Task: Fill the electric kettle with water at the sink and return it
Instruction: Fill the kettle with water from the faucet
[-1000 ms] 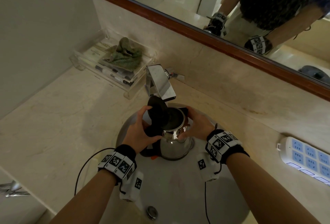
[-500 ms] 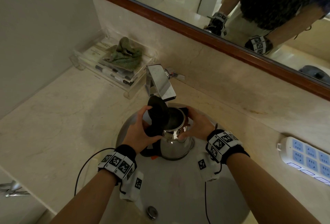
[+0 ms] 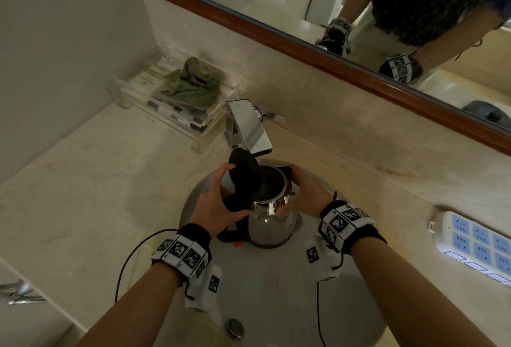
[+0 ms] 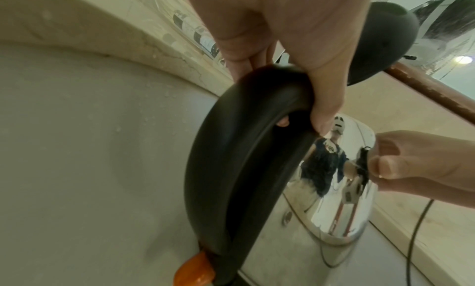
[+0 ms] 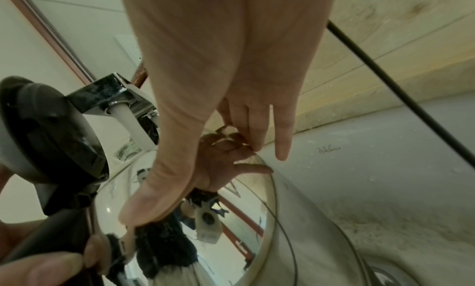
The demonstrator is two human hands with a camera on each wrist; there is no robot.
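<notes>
A steel electric kettle [image 3: 272, 222] stands in the white sink basin [image 3: 276, 291], its mouth under the chrome faucet [image 3: 247, 125]. Its black lid [image 3: 244, 172] is tipped up and open. My left hand [image 3: 221, 200] grips the black handle [image 4: 244, 148], with the thumb over the top. My right hand [image 3: 301, 194] holds the upper body of the kettle, thumb in front and fingers round the back. In the right wrist view a pale column that looks like water drops from the faucet [image 5: 110, 95] toward the kettle [image 5: 231, 229].
A clear tray holding a green cloth [image 3: 190, 84] sits on the counter at the back left. A white power strip [image 3: 475, 247] lies on the counter at right. The drain plug [image 3: 236, 328] is near me in the basin. A wood-framed mirror [image 3: 304, 42] runs along the wall.
</notes>
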